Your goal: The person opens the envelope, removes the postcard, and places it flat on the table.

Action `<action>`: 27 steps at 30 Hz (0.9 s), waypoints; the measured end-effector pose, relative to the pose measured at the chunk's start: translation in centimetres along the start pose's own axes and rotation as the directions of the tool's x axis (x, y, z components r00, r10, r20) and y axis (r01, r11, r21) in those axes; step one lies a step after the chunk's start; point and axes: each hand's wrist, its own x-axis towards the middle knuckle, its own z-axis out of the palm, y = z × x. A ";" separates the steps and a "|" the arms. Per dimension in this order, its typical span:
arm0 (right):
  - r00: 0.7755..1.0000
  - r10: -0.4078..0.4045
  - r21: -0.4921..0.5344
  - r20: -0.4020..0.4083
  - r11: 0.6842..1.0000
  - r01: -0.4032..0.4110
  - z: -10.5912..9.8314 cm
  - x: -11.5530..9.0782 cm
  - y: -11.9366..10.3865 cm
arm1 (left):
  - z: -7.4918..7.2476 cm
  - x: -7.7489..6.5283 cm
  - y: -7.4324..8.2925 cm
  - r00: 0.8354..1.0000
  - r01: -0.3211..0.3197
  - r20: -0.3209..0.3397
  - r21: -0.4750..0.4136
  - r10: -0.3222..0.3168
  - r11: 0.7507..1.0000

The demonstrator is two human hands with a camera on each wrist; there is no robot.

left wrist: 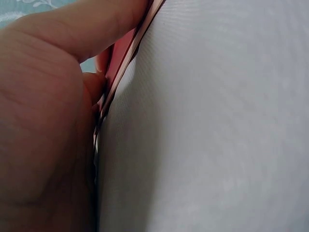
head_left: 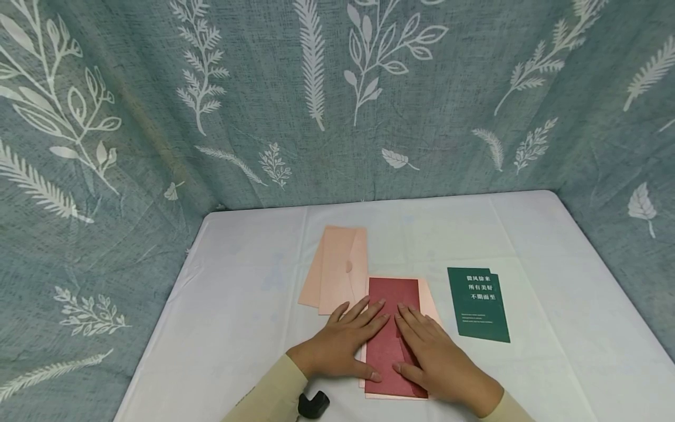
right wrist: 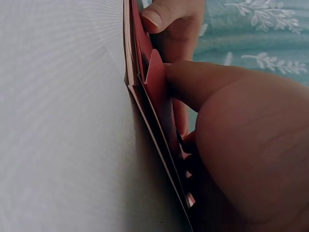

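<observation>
A dark red envelope lies upright on a small stack of pale pink envelopes. My left hand rests with spread fingers on its left side, the thumb near the lower part. From the right, my right hand lies on the same envelope, fingers extended toward its middle and thumb against the flap. In the right wrist view the red flap stands slightly raised beside the thumb, above layered paper edges. The left wrist view shows the left thumb along the stack's edge.
More pink envelopes overlap at the upper left of the stack. Two dark green cards, with white print on the top one, lie to the right. A small black object sits by the left wrist. A leaf-patterned curtain hangs behind the white table.
</observation>
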 end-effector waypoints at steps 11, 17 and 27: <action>1.000 0.007 0.028 0.001 1.000 -0.007 -0.2 -0.2 -0.1 | 0.0 0.0 -0.1 1.000 -0.002 0.005 -0.020 0.002 1.000; 1.000 0.013 0.047 0.004 0.999 -0.013 -0.4 -0.2 0.0 | 0.0 -0.1 -0.1 1.000 -0.004 0.006 -0.019 0.004 1.000; 0.999 0.034 0.097 0.008 0.995 -0.035 -1.0 -0.3 -0.4 | -0.1 -0.1 -0.2 1.000 0.002 0.011 -0.027 -0.002 1.000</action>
